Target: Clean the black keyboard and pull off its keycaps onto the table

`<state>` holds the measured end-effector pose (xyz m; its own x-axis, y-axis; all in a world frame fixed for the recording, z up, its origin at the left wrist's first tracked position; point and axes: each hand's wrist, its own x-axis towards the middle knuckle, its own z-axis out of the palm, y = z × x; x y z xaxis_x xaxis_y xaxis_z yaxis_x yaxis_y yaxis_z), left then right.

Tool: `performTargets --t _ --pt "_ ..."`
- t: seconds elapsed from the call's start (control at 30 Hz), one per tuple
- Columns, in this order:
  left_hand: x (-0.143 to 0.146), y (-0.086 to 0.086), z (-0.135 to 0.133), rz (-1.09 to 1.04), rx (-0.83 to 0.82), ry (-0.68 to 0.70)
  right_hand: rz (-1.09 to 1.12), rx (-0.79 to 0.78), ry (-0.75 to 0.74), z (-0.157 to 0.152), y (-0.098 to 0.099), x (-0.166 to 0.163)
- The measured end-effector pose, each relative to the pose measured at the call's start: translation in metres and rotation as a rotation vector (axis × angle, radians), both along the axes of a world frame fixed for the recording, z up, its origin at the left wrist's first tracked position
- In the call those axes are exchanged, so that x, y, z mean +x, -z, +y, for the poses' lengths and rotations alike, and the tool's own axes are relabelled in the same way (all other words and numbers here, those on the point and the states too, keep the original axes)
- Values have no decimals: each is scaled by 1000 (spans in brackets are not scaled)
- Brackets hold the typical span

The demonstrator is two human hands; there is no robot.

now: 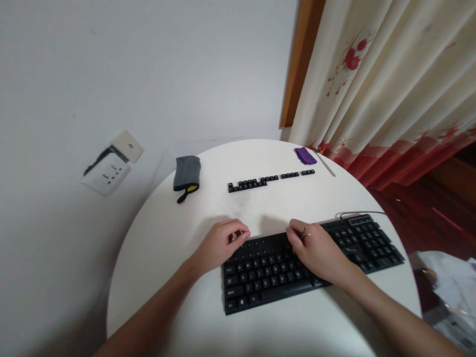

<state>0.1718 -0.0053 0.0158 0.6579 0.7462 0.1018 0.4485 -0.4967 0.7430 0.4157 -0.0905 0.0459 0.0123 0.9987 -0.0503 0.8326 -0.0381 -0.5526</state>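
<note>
A black keyboard (277, 277) lies slightly slanted on the white round table, and its top row shows bare places where keycaps are off. At the keyboard's upper left corner is my left hand (225, 241), its thumb and index fingertips pressed together; whatever they may pinch is hidden. My right hand (316, 245) is closed above the middle of the keyboard. Thin bent wire ends (305, 233) stick out of its fist, looking like a wire keycap puller. Farther back, loose black keycaps (253, 184) are lined up in rows on the table.
A grey pouch (187, 171) with a dark loop sits at the table's back left. At the back right lie a folded purple cloth (305, 155) and a thin pale stick (326, 164). The keyboard's cable (362, 212) runs toward the table's right edge, near the curtain (372, 89).
</note>
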Motion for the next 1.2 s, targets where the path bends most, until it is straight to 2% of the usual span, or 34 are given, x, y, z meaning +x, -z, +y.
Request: performTargets --t 0.3,0.97,1.2 --pt "0 -1 0 4 7 10 266 -87 -6 2 5 10" --pt "0 -1 0 -8 14 11 412 -144 -17 3 8 16" --pt "0 -1 0 9 5 11 620 -227 55 12 18 26"
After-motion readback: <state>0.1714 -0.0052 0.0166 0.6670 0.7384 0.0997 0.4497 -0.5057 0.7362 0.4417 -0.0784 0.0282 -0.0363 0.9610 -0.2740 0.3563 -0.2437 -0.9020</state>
